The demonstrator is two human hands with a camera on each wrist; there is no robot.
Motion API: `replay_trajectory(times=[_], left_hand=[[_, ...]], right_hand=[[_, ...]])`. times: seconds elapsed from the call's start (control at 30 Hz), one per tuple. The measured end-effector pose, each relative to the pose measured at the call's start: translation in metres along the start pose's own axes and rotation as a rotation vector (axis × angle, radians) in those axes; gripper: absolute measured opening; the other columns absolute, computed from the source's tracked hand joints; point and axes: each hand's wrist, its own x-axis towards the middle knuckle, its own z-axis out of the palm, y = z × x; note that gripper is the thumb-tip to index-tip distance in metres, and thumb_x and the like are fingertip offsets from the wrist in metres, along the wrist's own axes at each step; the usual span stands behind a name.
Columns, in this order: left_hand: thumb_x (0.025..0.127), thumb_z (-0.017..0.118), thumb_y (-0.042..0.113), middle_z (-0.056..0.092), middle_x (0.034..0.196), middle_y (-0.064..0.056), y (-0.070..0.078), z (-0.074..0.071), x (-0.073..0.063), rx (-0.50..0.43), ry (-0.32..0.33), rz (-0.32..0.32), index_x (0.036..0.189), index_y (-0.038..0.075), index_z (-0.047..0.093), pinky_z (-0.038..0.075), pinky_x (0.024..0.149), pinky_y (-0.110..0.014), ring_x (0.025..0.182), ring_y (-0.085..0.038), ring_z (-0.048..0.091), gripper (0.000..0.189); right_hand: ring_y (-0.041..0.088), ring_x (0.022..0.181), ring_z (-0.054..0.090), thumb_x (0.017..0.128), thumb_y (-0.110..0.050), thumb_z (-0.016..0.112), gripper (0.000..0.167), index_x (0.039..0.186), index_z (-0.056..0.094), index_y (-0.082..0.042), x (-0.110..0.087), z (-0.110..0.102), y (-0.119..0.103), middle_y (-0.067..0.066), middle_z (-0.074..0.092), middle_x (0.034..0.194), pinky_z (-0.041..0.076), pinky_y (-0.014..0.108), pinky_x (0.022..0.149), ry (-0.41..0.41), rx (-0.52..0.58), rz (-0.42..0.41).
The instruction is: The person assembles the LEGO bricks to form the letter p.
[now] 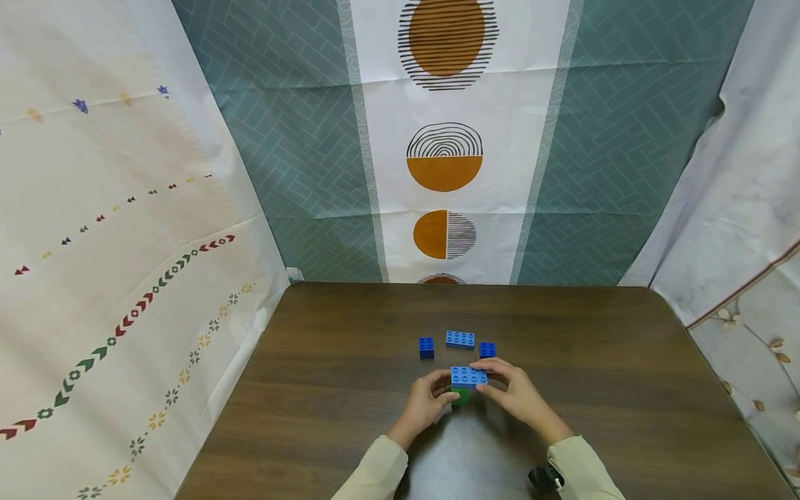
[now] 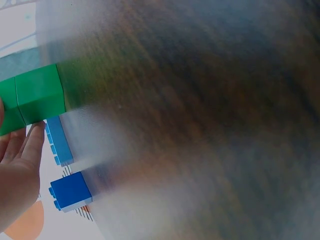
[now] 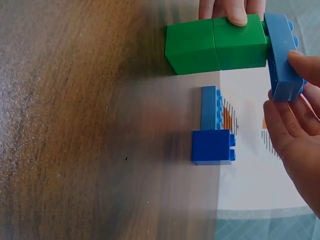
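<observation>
Two green building blocks [image 3: 216,46] stand stacked one on the other on the table. My left hand [image 1: 426,403] holds this stack, thumb on one side and fingers on the other. Between thumb and fingers, my right hand [image 1: 521,396] pinches a long light blue brick [image 1: 469,377] at the top of the stack. The brick overhangs the stack towards the right hand. A sliver of green shows where brick and stack meet in the right wrist view; whether they are fully joined I cannot tell.
Beyond the hands on the brown table [image 1: 325,403] lie a dark blue square brick [image 1: 426,348], another long light blue brick [image 1: 460,339] and a second dark blue square brick [image 1: 487,349], partly behind the right hand. A patterned cloth [image 1: 300,173] hangs behind the table's far edge.
</observation>
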Motion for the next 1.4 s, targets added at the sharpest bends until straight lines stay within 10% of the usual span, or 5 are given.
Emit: replay_trajectory(times=[0.43, 1.4], left_hand=[[0.085, 0.068, -0.006, 0.065, 0.114, -0.018, -0.001, 0.001, 0.001, -0.018, 0.006, -0.007, 0.118, -0.002, 0.062, 0.054, 0.088, -0.034, 0.109, -0.031, 0.062, 0.034], [0.086, 0.067, -0.005, 0.065, 0.115, -0.021, 0.015, -0.002, -0.001, 0.0, 0.002, -0.045, 0.117, -0.004, 0.062, 0.053, 0.091, -0.04, 0.11, -0.033, 0.061, 0.032]], right_hand=[[0.033, 0.109, 0.057, 0.089, -0.004, 0.067, 0.034, 0.122, 0.063, -0.001, 0.004, 0.006, 0.037, 0.014, 0.057, 0.12, 0.051, 0.047, 0.092, -0.03, 0.03, -0.078], [0.02, 0.096, 0.058, 0.086, -0.019, 0.074, 0.03, 0.114, 0.069, -0.009, 0.015, 0.008, 0.033, 0.006, 0.063, 0.11, 0.055, 0.025, 0.08, -0.021, -0.056, -0.018]])
